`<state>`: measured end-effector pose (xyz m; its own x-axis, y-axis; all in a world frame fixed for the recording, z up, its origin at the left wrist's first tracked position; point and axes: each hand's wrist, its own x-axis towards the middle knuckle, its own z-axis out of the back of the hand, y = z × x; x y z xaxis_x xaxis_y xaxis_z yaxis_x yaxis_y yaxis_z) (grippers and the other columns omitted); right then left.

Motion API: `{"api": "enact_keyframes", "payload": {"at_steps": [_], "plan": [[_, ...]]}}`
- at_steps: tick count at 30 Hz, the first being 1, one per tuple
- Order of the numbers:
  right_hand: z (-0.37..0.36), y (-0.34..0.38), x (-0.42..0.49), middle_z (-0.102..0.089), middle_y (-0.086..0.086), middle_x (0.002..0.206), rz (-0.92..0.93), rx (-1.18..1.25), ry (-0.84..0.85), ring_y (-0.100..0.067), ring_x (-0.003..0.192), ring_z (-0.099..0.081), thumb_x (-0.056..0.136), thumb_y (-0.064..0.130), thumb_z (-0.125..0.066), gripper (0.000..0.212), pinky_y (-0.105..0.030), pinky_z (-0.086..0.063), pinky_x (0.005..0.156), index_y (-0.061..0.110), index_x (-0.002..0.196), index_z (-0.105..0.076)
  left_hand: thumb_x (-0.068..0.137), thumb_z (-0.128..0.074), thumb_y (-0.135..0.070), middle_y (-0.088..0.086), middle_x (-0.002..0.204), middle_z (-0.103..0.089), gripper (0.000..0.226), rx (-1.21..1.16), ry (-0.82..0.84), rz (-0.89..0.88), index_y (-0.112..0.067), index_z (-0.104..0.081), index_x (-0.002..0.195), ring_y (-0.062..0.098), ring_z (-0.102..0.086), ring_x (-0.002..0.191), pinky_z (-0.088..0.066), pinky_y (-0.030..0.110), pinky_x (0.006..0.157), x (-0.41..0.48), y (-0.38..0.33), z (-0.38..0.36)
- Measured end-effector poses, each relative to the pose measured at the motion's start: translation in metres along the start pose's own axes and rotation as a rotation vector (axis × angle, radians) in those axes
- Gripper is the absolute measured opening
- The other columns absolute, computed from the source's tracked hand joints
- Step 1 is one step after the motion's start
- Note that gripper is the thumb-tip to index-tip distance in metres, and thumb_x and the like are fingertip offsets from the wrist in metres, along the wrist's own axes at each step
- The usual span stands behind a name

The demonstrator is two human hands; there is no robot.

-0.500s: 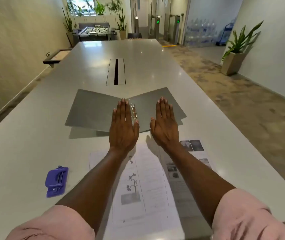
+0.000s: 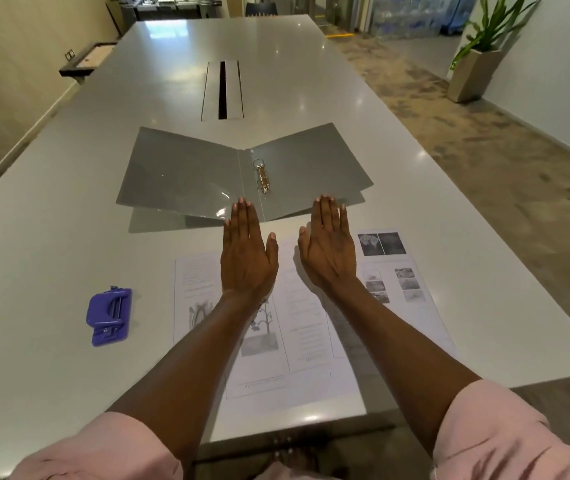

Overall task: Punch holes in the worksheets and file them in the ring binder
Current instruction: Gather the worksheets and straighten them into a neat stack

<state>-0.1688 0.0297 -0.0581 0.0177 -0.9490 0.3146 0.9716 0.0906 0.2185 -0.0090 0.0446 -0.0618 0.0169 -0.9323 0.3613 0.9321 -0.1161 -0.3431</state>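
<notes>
The grey ring binder (image 2: 186, 174) lies spread open on the bench (image 2: 311, 81), its metal rings (image 2: 261, 176) at the spine; nearer the person than the binder lie the worksheets (image 2: 311, 323), with both hands, left (image 2: 247, 252) and right (image 2: 330, 249), flat and empty above them, fingers straight; the purple hole punch (image 2: 109, 316) sits left of the worksheets.
</notes>
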Motion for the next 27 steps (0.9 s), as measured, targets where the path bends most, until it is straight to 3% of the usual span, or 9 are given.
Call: {"api": "enact_keyframes", "payload": {"at_steps": [6,13,15,18,22,24,27], "plan": [[-0.008,0.003,-0.028,-0.007,-0.011,0.173,-0.010,-0.035,0.109,-0.028,0.160,-0.004,0.101,0.054,-0.004,0.079,-0.049,-0.001,0.130,0.008,0.164,-0.010,0.106,-0.015,-0.054,0.008,0.176,-0.001,0.075,0.032,0.065,0.048,-0.011,-0.006,0.167,0.024,0.000,0.163,0.001,0.046,0.132,-0.012,0.000,-0.007],[0.011,0.020,-0.067,-0.019,-0.007,0.172,0.016,0.160,0.108,-0.025,0.159,-0.013,0.104,0.051,-0.033,0.073,-0.042,0.004,0.130,0.012,0.163,-0.018,0.102,-0.004,-0.062,0.008,0.175,-0.014,0.081,-0.033,0.077,0.076,-0.013,-0.015,0.167,0.026,-0.010,0.162,-0.003,0.048,0.132,-0.027,0.008,-0.001],[0.021,0.027,-0.082,-0.030,-0.005,0.168,0.000,0.282,0.083,-0.022,0.156,-0.020,0.104,0.046,-0.044,0.067,-0.036,0.004,0.128,0.015,0.161,-0.026,0.105,-0.018,-0.058,0.011,0.172,-0.027,0.075,-0.073,0.054,0.122,-0.012,-0.028,0.163,0.029,-0.022,0.160,-0.010,0.051,0.131,-0.026,0.012,0.009],[0.031,0.036,-0.101,-0.042,-0.002,0.159,0.015,0.365,0.101,-0.018,0.150,-0.033,0.102,0.044,-0.048,0.060,-0.035,-0.009,0.129,0.018,0.155,-0.036,0.105,-0.052,-0.035,0.013,0.163,-0.043,0.055,-0.125,0.006,0.196,-0.008,-0.048,0.153,0.032,-0.038,0.152,-0.024,0.053,0.128,-0.020,0.028,0.027],[0.041,0.041,-0.122,-0.048,0.000,0.155,0.043,0.431,0.152,-0.017,0.144,-0.039,0.099,0.045,-0.053,0.058,-0.040,-0.028,0.125,0.020,0.150,-0.044,0.100,-0.062,-0.019,0.014,0.155,-0.052,0.041,-0.111,0.004,0.338,-0.008,-0.063,0.139,0.034,-0.050,0.142,-0.030,0.055,0.118,-0.002,0.060,0.059],[0.043,0.040,-0.132,-0.044,0.003,0.159,0.079,0.409,0.203,-0.016,0.147,-0.036,0.099,0.050,-0.050,0.062,-0.036,-0.024,0.126,0.022,0.153,-0.041,0.098,-0.066,-0.018,0.014,0.148,-0.059,0.037,-0.131,0.071,0.415,-0.010,-0.067,0.134,0.036,-0.056,0.134,-0.037,0.053,0.112,0.007,0.083,0.070],[0.040,0.039,-0.144,-0.023,0.008,0.169,0.155,0.347,0.327,-0.009,0.157,-0.015,0.100,0.058,-0.041,0.069,-0.029,-0.001,0.127,0.029,0.161,-0.026,0.093,-0.075,-0.024,0.014,0.144,-0.063,0.043,-0.161,0.240,0.431,-0.012,-0.068,0.133,0.035,-0.062,0.126,-0.046,0.052,0.109,0.012,0.116,0.081]]}}
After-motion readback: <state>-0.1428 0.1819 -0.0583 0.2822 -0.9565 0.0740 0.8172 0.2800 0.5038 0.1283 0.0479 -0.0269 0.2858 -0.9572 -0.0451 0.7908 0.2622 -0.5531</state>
